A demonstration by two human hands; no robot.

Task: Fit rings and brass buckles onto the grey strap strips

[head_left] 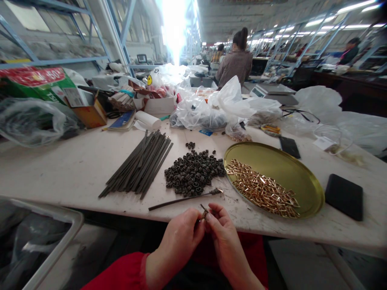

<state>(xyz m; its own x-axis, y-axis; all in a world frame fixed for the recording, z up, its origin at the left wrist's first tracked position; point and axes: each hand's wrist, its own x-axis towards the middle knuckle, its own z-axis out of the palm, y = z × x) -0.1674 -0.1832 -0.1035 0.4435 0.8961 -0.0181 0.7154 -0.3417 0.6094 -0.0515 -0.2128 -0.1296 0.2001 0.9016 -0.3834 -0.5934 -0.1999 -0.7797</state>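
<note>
My left hand (183,233) and my right hand (222,231) meet at the table's front edge. Their fingertips pinch a small dark piece with a bit of gold-coloured metal (204,213), mostly hidden by the fingers. Just behind them lies a dark strip (181,201) with a gold buckle at its right end. A heap of small dark loops (193,172) is beyond it. Long dark strips (139,163) are bundled to the left. On the right, a round gold tray (272,155) holds many gold rectangular buckles (263,189).
A black case (344,196) and a dark phone (289,147) lie near the tray. Plastic bags (205,110), a paper roll (148,120) and a blue notebook (121,120) line the back. A bin (72,223) stands at lower left. A person (236,62) is beyond the table.
</note>
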